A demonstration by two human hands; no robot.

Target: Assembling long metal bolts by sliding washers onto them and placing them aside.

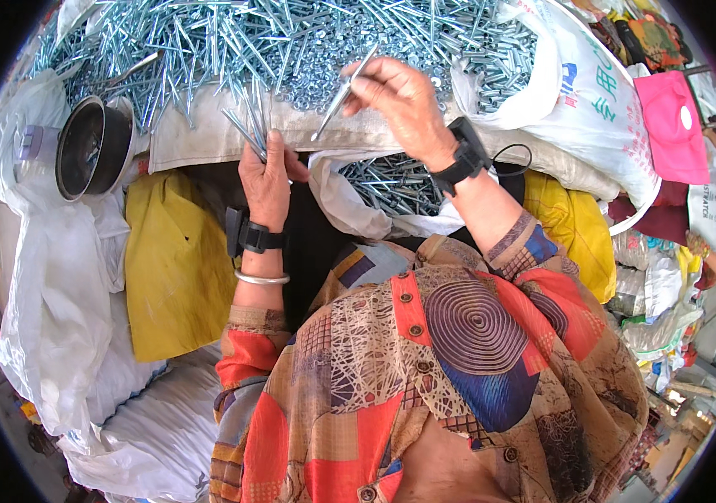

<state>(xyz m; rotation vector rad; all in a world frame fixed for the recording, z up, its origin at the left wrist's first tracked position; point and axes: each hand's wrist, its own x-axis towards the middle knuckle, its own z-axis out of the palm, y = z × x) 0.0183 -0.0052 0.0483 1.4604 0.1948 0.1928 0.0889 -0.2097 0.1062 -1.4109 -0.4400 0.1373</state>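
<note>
Your right hand (400, 105) pinches a single metal rod (334, 111) between thumb and fingers, above the near edge of the cloth-covered worktop (199, 142). Its long axis slants, the near end pointing leftward to your left hand (266, 180), apart from it. Those left fingers grip a rod bundle (253, 127) fanning away and leftward. The single rod looks slim, straight and shiny silver.

Rods (199, 46) on cloth (194, 141), pan (112, 151) left
</note>
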